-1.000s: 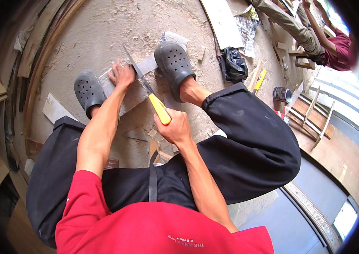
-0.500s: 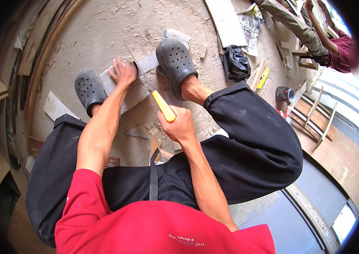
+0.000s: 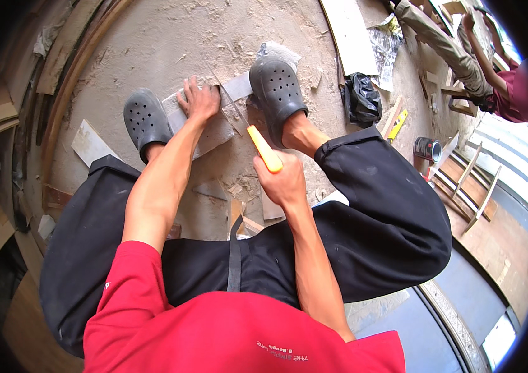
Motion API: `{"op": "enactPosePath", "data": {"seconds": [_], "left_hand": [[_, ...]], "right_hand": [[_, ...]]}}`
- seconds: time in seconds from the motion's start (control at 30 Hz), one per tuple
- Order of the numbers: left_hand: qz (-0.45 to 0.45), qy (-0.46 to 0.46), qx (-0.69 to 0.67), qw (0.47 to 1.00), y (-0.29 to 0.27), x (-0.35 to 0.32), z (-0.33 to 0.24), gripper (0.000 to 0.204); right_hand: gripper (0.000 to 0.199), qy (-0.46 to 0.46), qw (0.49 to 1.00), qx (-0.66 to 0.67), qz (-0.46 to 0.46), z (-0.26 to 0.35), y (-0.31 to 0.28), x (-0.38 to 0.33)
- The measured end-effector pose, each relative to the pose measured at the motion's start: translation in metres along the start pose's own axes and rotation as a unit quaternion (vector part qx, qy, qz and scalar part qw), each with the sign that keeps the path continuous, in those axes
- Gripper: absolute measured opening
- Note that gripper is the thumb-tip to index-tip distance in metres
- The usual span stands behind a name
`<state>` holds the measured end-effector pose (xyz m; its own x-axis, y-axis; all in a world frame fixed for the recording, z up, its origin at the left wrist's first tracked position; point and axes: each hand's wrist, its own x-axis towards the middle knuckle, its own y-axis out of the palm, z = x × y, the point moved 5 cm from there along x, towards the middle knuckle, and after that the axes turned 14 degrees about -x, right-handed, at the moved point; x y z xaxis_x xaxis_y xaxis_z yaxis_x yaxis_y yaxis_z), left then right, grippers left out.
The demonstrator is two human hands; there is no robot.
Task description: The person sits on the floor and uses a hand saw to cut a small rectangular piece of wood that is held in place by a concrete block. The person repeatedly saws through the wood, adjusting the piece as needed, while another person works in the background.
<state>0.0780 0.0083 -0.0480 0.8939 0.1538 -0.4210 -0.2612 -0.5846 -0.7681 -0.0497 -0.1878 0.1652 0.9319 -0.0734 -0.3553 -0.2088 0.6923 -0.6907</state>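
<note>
Left hand [image 3: 199,99] is pressing flat on the board [image 3: 214,127], right hand [image 3: 284,183] is gripping the yellow-handled saw [image 3: 264,149]; keeping fingers off the cut line and strokes short looks wise.

L hand [image 3: 199,99] lay flat, palm down, fingers spread fwd, pressed on the grey board [image 3: 211,127]; L forearm ran straight back from the board toward the red sleeve, elbow barely bent. R hand [image 3: 282,183] sat nearer the body than the board, fist closed round a yellow handle [image 3: 264,149], thumb on top; R forearm angled back, elbow bent.
</note>
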Motion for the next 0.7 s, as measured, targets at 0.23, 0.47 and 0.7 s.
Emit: {"op": "enactPosePath", "data": {"seconds": [0.23,0.47,0.7], "left_hand": [[0.001,0.008,-0.009,1.0,0.001,-0.001,-0.004,0.046],[-0.008,0.015,-0.003,1.0,0.0,0.0,-0.002,0.044],[-0.01,-0.003,0.004,1.0,0.001,-0.002,-0.004,0.044]], "right_hand": [[0.029,-0.01,1.0,-0.027,0.006,0.004,0.005,0.007],[0.029,-0.021,0.999,-0.043,0.003,0.006,0.014,0.011],[0.026,-0.007,0.999,-0.046,0.015,0.011,0.015,-0.001]]}}
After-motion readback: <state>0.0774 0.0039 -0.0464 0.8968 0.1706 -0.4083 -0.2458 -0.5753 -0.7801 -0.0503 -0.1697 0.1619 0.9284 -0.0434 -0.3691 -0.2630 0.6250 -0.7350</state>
